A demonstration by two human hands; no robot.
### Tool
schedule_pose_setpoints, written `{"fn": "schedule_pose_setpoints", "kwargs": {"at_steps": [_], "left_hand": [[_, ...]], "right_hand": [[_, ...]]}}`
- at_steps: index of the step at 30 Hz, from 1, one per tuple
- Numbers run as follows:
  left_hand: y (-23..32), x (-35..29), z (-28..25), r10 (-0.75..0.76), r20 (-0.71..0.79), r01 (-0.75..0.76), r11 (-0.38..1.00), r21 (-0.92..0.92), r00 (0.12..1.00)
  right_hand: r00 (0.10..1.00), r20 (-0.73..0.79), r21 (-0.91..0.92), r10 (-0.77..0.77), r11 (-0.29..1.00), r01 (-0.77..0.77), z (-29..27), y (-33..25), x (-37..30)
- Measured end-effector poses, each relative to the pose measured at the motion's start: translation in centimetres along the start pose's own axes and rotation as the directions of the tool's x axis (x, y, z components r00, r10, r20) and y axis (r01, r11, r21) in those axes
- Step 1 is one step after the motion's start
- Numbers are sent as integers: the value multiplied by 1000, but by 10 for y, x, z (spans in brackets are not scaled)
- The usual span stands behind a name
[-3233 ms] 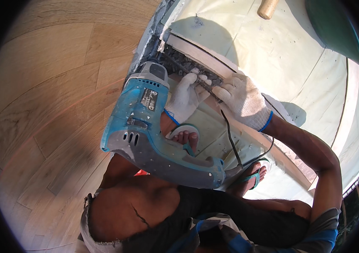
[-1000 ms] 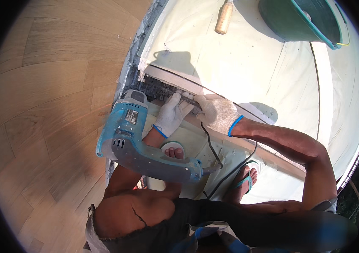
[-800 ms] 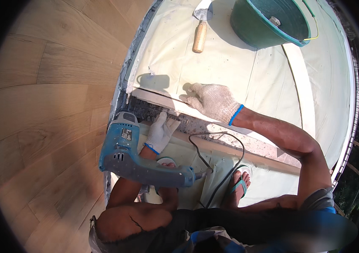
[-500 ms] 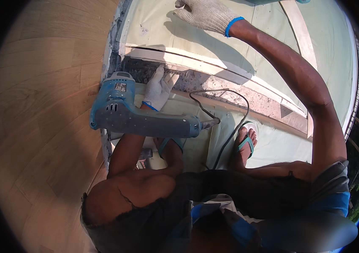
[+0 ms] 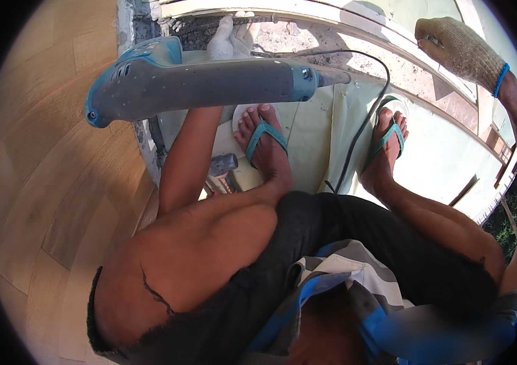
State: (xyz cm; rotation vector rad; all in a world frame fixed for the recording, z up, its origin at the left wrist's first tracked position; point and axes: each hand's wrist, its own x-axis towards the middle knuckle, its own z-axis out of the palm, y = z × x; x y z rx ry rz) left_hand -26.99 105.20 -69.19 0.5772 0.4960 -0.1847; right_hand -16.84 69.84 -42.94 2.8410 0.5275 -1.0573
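My left hand (image 5: 228, 42), in a pale work glove, reaches into the rough concrete channel at the top, its lower part hidden behind a power tool. A dark rod (image 5: 264, 20) lies across its fingers, with the thumb raised beside it; the hand seems closed on the rod. The blue and grey corded power tool (image 5: 203, 82) lies crosswise in front of my left forearm. At the upper right, my right hand (image 5: 459, 48), in a knit glove with a blue cuff, is curled closed away from the tool. The inside of its grip is hidden.
Wood-look flooring (image 5: 58, 182) ends at a broken concrete edge on the left. A black cable (image 5: 368, 115) loops between channel and feet. A hammer (image 5: 222, 167) lies by my left sandal. Pale sheeting (image 5: 307, 140) covers the ground under my feet; light boards (image 5: 392, 33) border the channel.
My right hand has swung right, from above the sheeting to the upper right. The view has shifted, so the tool and left hand appear higher. The left hand stays at the channel.
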Motion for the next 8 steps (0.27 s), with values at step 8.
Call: {"fn": "schedule_pose_setpoints", "kwargs": {"at_steps": [8], "left_hand": [[0,10,-20,-22,-52,18,997,-75,998]], "right_hand": [[894,376,80,-243,970,230,14,-22,-82]]}}
